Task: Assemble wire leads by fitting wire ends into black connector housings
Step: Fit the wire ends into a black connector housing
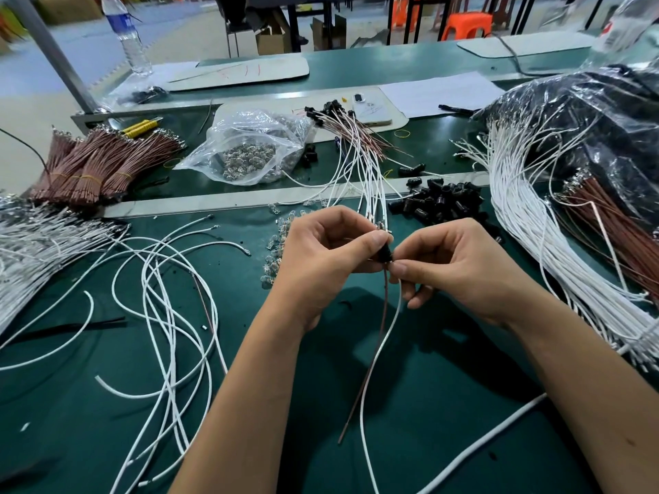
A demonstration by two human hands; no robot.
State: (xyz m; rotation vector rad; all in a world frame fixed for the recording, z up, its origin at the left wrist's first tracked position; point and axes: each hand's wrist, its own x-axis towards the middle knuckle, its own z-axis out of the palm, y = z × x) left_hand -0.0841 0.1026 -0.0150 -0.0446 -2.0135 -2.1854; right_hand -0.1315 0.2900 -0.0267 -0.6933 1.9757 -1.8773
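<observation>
Insertion step: the left hand (pixel 322 258) pinches a black housing (pixel 384 254); the right hand (pixel 460 270) pinches the white wire (pixel 378 351) just below it, beside a brown wire (pixel 371 365). Next, likely push home.

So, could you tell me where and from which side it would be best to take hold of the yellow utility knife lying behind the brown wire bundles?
Grip the yellow utility knife around the middle of its handle, coming from above with fingers across its width. It lies flat and slanted on the green table, its lower-left end close to the brown wire bundles, so the upper-right end looks freer to reach.
</observation>
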